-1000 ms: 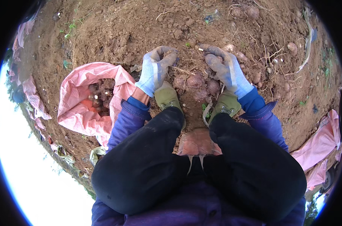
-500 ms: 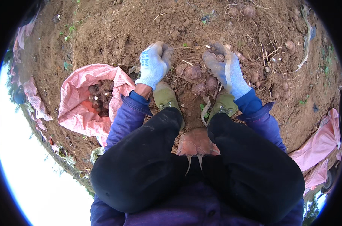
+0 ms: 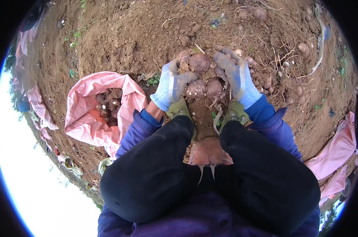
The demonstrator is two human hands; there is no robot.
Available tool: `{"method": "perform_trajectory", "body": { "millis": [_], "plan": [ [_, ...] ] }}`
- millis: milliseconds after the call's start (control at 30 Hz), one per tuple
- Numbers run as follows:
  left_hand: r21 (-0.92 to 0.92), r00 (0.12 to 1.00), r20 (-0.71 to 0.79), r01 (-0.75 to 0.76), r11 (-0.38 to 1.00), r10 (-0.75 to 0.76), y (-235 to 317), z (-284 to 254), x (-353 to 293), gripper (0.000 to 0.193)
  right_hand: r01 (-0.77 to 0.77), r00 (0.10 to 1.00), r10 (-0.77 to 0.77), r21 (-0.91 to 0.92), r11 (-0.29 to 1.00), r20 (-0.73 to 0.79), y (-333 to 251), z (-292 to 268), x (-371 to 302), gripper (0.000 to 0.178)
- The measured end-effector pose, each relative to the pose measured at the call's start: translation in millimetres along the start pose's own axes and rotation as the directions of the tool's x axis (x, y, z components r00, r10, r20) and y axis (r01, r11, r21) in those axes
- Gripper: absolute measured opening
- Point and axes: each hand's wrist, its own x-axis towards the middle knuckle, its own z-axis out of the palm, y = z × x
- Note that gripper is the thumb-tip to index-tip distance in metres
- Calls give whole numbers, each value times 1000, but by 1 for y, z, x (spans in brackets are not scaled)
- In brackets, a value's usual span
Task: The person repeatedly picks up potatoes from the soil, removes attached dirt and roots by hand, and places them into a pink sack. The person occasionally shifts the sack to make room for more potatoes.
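Observation:
Both my hands wear light-blue gloves with soiled grey palms and fingers. My left hand (image 3: 173,83) closes on a round, ringed brown tuber (image 3: 199,63), its thumb stretched beneath it. Just below that thumb lie a second tuber (image 3: 196,89) and a third tuber (image 3: 214,87), clumped together with soil. On the clump's right side my right hand (image 3: 235,73) is curled, with part of a small reddish-brown tuber (image 3: 231,59) showing between thumb and fingers. The undersides of both grips are hidden.
An open pink woven sack (image 3: 77,104) with several tubers inside stands left of my left forearm. More tubers (image 3: 303,48) and stringy roots (image 3: 282,59) lie in the loose soil at right. My green shoes (image 3: 235,113) flank the clump; pink sheeting (image 3: 336,152) lies far right.
My left hand has moved right and slightly down and now grips a tuber at the clump. More tubers show raised between the hands. My right hand has shifted little.

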Motion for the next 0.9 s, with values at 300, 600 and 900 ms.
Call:
{"method": "perform_trajectory", "body": {
  "millis": [300,600,900],
  "plan": [
    [725,924,-224,-56,687,311,-42,-38,1,43,93,995,-97,103,990,35,-39,-40,18,46],
    [292,980,-194,95,952,-39,-54,-21,-3,48,184,951,-303,-897,402,60,-64,-103,70,40],
    [66,972,-188,153,986,-138,-60,-16,3,37,235,942,-334,-736,635,12,-81,-114,51,36]
  ]
}}
